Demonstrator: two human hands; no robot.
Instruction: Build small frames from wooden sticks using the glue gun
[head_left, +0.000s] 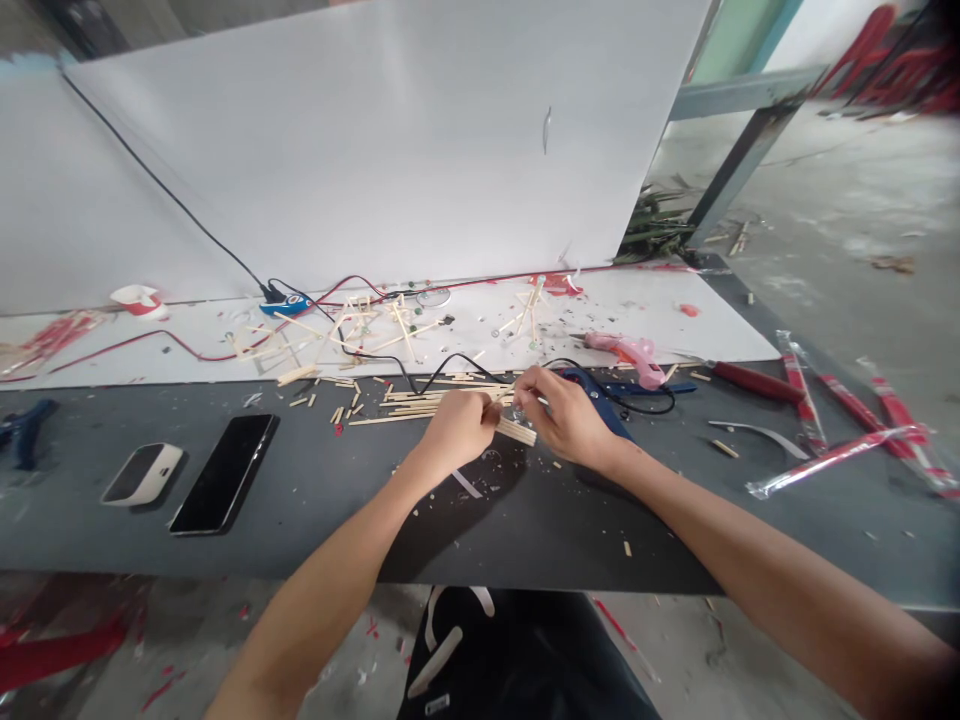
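Slim pale wooden sticks slant right and near, beside my left fingers, closer than my right fingers. Both sets pinch closed, on what I cannot tell.

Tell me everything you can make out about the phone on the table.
The phone is a thin, flat slab with a glossy black face, rounded corners and a light, metallic-looking rim. It lies face up, its screen dark, on the dark tabletop, slanted so that its far end points rightward. A small white device sits just left of it, apart. Nothing rests on it, and neither the left hand nor the right hand touches it. Its underside is hidden.
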